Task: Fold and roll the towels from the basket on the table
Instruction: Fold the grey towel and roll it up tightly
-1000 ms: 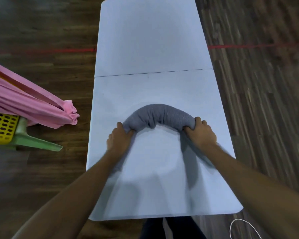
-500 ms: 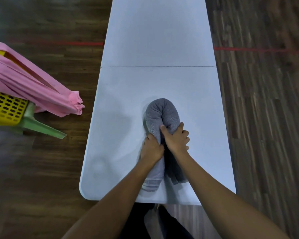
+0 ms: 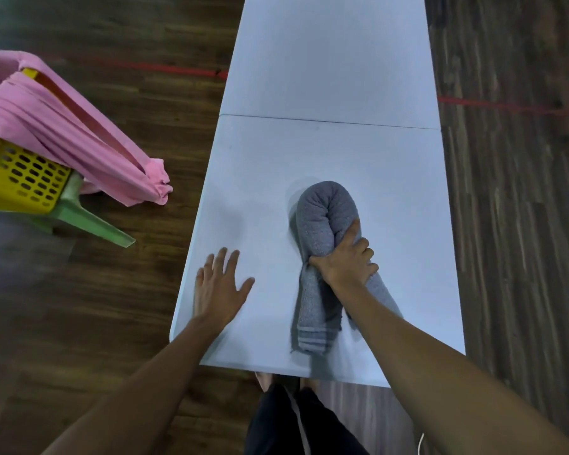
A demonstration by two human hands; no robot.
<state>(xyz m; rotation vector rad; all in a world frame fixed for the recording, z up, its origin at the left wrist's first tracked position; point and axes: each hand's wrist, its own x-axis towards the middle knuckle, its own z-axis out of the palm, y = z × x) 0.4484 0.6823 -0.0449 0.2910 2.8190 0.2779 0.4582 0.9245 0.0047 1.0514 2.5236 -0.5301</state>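
Partly hiding it, right hand (image 3: 345,262) grips grey towel (image 3: 316,224) (left hand (image 3: 217,287) splayed, released).

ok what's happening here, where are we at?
A person is working a rolled grey towel on the white folding table. The roll is bent double into a U, and the right hand grips it where the two halves meet, with the loose ends pointing toward the person. The left hand is open with fingers spread, near the table's left edge and off the towel. Off to the left, a pink towel drapes over a yellow basket.
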